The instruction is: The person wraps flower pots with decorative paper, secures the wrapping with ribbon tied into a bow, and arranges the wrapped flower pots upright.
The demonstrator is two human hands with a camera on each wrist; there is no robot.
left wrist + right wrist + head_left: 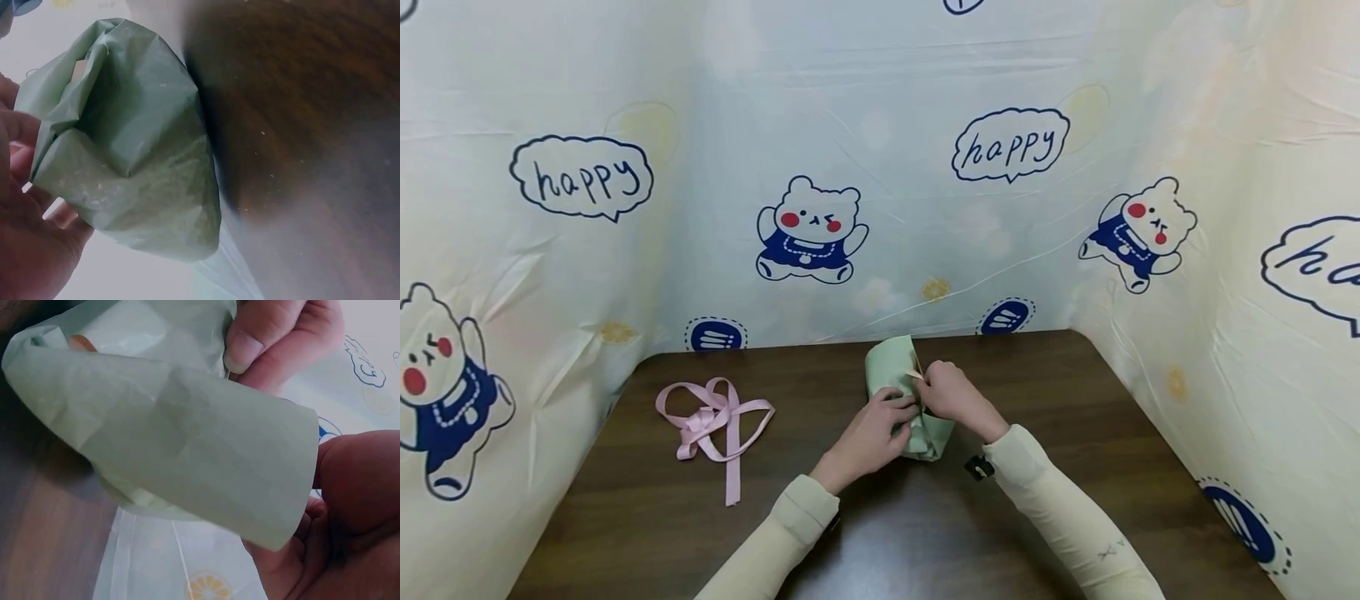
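Head view shows both hands at the green packet (887, 367), which lies in the middle of the frame, slightly to the right. The left hand (871, 429) has bent fingers over its near left side and holds it; in the left wrist view these fingers are at the left edge, partly hidden behind the paper. The right hand (955, 393) is curled, and it pinches the edge of a paper flap (206, 444) between thumb and fingers, as the right wrist view shows at the lower right.

The upper end of the packet reaches the far edge of the table (880, 533) in the frame. At the left of the frame a pink ribbon (700, 425) lies in loose loops, well apart from the hands, with brown wood surface between. More of this surface extends to the right of the right hand and toward the bottom of the frame. Behind the far edge hangs a printed curtain (895, 75).

Left arm comes from the bottom, left of the middle, and right arm from the lower right; both slant inward, so that the hands are near each other.
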